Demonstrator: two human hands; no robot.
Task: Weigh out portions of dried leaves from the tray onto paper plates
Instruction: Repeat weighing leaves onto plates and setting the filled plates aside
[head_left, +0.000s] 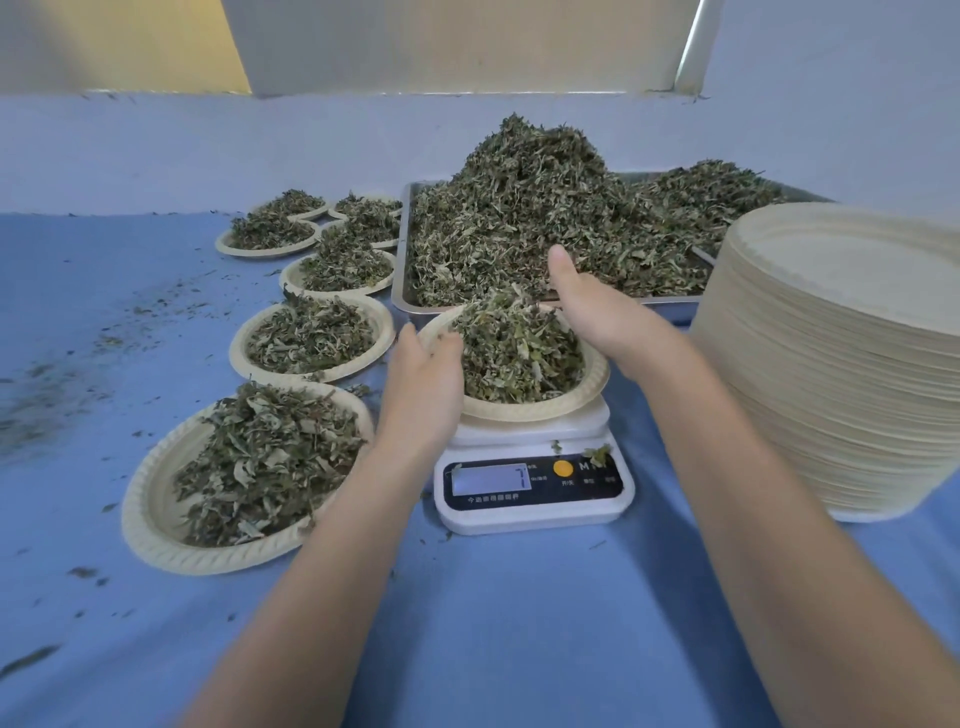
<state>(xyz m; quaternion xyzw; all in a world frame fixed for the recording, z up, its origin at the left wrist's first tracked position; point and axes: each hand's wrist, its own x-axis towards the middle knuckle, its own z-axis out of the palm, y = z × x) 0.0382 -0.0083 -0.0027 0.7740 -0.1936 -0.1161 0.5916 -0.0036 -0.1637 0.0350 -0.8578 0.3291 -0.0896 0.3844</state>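
Observation:
A paper plate heaped with dried leaves sits on a white digital scale, whose display shows a blurred 7. My left hand grips the plate's left rim, fingers curled over the edge into the leaves. My right hand holds the far right rim with its thumb pointing up; its fingers are hidden behind the palm. Just behind the scale stands the metal tray, piled high with dried leaves.
Several filled paper plates line the blue cloth to the left, the nearest one at the front and another behind it. A tall stack of unused paper plates stands on the right. Leaf crumbs are scattered at far left.

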